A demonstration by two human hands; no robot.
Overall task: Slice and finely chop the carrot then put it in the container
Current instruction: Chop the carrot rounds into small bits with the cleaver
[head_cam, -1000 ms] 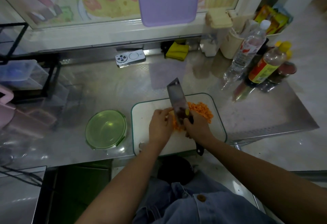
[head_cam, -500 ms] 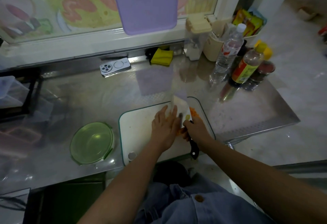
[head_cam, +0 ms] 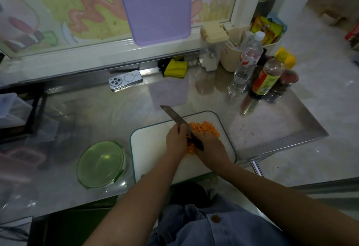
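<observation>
A pile of finely chopped carrot (head_cam: 204,128) lies on the right half of the white cutting board (head_cam: 151,148). My right hand (head_cam: 210,145) grips the black handle of the knife (head_cam: 174,117), whose blade points up and left over the board. My left hand (head_cam: 175,140) rests against the left side of the blade, one finger lying along it. More carrot bits show between the two hands. The green glass container (head_cam: 101,164) stands empty on the steel table, left of the board.
A phone (head_cam: 125,80) and a yellow cloth (head_cam: 175,68) lie at the back of the table. Several bottles (head_cam: 270,74) and a beige holder (head_cam: 231,55) crowd the back right. A purple board (head_cam: 155,6) hangs above. The table's front edge runs just below the cutting board.
The blade, lying broad between my hands half a second ago, now points up-left. My left hand moved from flat over the blade to its left side, and the carrot pile shows again.
</observation>
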